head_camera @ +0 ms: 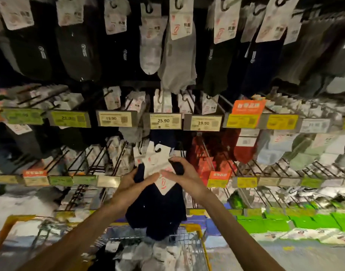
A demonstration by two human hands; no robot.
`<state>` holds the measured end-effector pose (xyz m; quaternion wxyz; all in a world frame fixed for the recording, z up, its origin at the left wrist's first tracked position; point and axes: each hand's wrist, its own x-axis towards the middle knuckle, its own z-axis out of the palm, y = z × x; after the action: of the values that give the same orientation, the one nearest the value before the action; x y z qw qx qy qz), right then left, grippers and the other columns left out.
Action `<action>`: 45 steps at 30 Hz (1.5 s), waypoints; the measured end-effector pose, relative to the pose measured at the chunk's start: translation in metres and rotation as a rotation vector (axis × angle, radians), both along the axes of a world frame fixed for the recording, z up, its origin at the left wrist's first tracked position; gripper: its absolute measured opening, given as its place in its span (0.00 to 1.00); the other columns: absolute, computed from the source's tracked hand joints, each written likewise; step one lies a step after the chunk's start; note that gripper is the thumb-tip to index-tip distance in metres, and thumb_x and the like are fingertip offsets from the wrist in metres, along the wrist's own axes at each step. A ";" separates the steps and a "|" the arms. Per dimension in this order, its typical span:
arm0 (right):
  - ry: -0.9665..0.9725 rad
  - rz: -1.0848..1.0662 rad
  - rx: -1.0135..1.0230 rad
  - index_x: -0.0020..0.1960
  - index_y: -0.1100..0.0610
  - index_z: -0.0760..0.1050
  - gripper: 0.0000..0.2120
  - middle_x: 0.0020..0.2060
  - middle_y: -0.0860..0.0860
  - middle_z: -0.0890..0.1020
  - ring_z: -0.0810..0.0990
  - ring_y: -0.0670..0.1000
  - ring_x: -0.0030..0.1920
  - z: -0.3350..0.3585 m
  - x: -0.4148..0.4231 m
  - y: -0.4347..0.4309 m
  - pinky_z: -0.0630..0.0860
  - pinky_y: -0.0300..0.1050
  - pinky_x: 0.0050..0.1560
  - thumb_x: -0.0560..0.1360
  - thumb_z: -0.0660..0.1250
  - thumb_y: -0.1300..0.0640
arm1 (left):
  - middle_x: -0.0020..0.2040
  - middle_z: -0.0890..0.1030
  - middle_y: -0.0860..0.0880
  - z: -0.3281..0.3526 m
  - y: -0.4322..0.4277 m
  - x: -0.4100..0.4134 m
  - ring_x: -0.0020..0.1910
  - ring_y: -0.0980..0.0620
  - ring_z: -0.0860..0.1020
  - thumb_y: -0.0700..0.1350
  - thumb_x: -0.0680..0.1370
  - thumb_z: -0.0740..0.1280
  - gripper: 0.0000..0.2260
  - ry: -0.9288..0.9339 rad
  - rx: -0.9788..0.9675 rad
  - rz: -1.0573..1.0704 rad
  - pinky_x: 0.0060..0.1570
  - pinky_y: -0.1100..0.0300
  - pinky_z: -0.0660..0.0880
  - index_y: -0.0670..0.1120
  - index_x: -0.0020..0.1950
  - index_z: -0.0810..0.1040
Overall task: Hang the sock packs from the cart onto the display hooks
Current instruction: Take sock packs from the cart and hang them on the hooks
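Both my hands hold dark navy sock packs (158,210) with white paper header cards (158,163) in front of the middle row of display hooks (116,153). My left hand (132,184) grips the packs from the left side, thumb across the card. My right hand (181,173) pinches the right edge of the card and the dark fabric. The socks hang down over the yellow wire cart (195,231), which holds several more grey, white and black sock packs (148,255).
Rows of hung socks fill the wall above, with price tags (163,121) along the rails. Red socks (242,145) hang to the right. Bare metal hooks (285,169) stick out on both sides. Green packets (304,222) lie on a lower shelf at right.
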<state>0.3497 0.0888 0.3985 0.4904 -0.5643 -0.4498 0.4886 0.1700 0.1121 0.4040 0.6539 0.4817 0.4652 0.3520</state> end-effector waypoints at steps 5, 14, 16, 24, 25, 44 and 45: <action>0.158 -0.065 0.012 0.59 0.54 0.78 0.18 0.55 0.55 0.83 0.84 0.49 0.52 -0.010 0.005 0.019 0.79 0.46 0.54 0.71 0.75 0.63 | 0.51 0.86 0.50 0.000 0.009 -0.008 0.51 0.50 0.84 0.43 0.75 0.73 0.11 0.001 -0.029 0.144 0.50 0.57 0.80 0.48 0.58 0.82; 0.381 -0.223 0.229 0.55 0.58 0.78 0.16 0.53 0.62 0.84 0.83 0.61 0.51 0.020 -0.001 0.049 0.80 0.58 0.50 0.68 0.75 0.63 | 0.50 0.86 0.46 0.016 0.032 -0.049 0.44 0.48 0.85 0.44 0.75 0.72 0.10 -0.051 -0.073 0.208 0.35 0.60 0.80 0.47 0.57 0.82; 0.450 -0.257 0.233 0.59 0.60 0.76 0.20 0.53 0.60 0.84 0.84 0.59 0.51 0.028 -0.002 0.056 0.81 0.52 0.45 0.68 0.74 0.65 | 0.49 0.86 0.46 0.020 0.035 -0.054 0.44 0.48 0.85 0.43 0.76 0.72 0.10 -0.078 -0.087 0.193 0.32 0.60 0.80 0.47 0.56 0.82; 0.392 -0.386 0.272 0.58 0.67 0.77 0.15 0.52 0.62 0.84 0.84 0.60 0.52 0.034 -0.013 0.067 0.81 0.53 0.48 0.73 0.72 0.67 | 0.51 0.86 0.46 0.018 0.053 -0.065 0.49 0.45 0.85 0.45 0.73 0.75 0.15 -0.066 -0.070 0.191 0.49 0.53 0.79 0.47 0.59 0.82; 0.381 -0.376 0.292 0.58 0.66 0.77 0.14 0.52 0.61 0.84 0.84 0.60 0.53 0.033 -0.014 0.066 0.81 0.54 0.50 0.73 0.72 0.67 | 0.51 0.86 0.46 0.019 0.056 -0.065 0.49 0.45 0.85 0.44 0.73 0.75 0.15 -0.068 -0.071 0.187 0.49 0.53 0.79 0.48 0.59 0.83; 0.070 -0.370 0.343 0.55 0.46 0.76 0.16 0.54 0.41 0.81 0.79 0.43 0.58 0.028 -0.022 0.103 0.75 0.39 0.61 0.77 0.67 0.67 | 0.51 0.86 0.49 0.016 0.069 -0.073 0.52 0.47 0.84 0.50 0.65 0.78 0.22 -0.079 -0.063 0.118 0.51 0.53 0.78 0.51 0.58 0.83; 0.037 -0.383 0.314 0.55 0.48 0.76 0.15 0.54 0.43 0.80 0.78 0.43 0.58 0.026 -0.022 0.110 0.74 0.39 0.63 0.77 0.67 0.67 | 0.51 0.86 0.50 0.016 0.068 -0.074 0.51 0.48 0.84 0.53 0.62 0.79 0.25 -0.071 -0.054 0.098 0.50 0.53 0.78 0.52 0.58 0.83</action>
<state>0.3281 0.1991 0.4249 0.6638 -0.5471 -0.3960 0.3214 0.0963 0.1801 0.4195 0.6649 0.4277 0.4740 0.3877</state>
